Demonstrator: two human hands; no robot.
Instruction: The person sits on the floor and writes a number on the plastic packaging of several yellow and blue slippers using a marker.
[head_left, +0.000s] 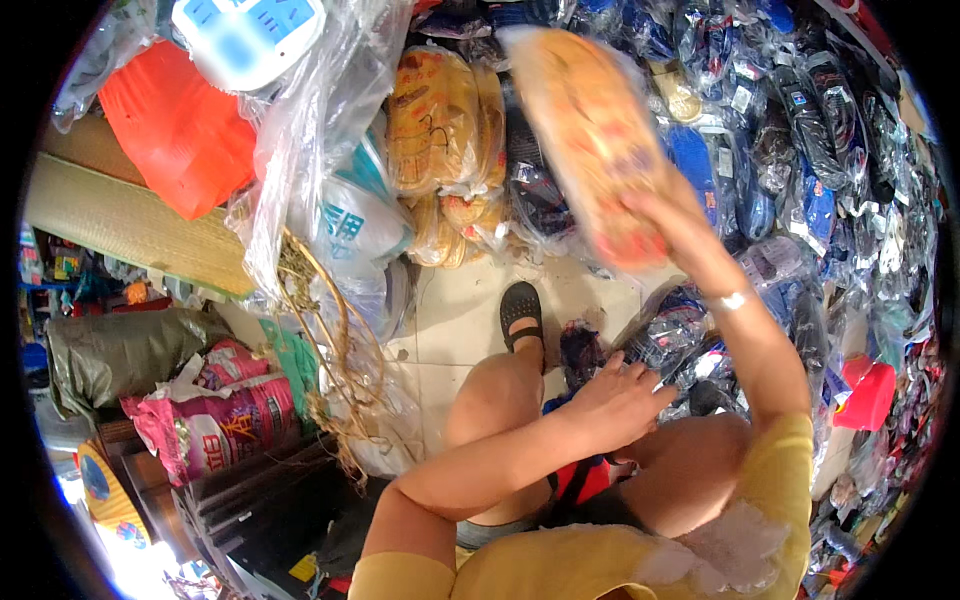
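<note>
My right hand (667, 217) grips the lower end of a plastic-wrapped pack of tan insoles (589, 124) with reddish markings, blurred by movement. The pack is held up at a slant over the floor and the bagged goods. My left hand (626, 401) is over my lap near my right knee, fingers apart, with nothing visible in it. Just beyond it are clear-bagged dark shoes (671, 326). Ahead of me, to the left of the raised pack, stands a similar stack of wrapped tan insoles (431, 124), with smaller wrapped bundles (450, 236) below it.
Bagged blue and black footwear (817, 112) is piled along the right. On the left hang clear plastic sheeting (322, 112) and a red bag (180, 127). Dry roots (341, 322) dangle above a pink printed sack (217, 427). Beige floor tiles (450, 315) show around my black shoe (521, 311).
</note>
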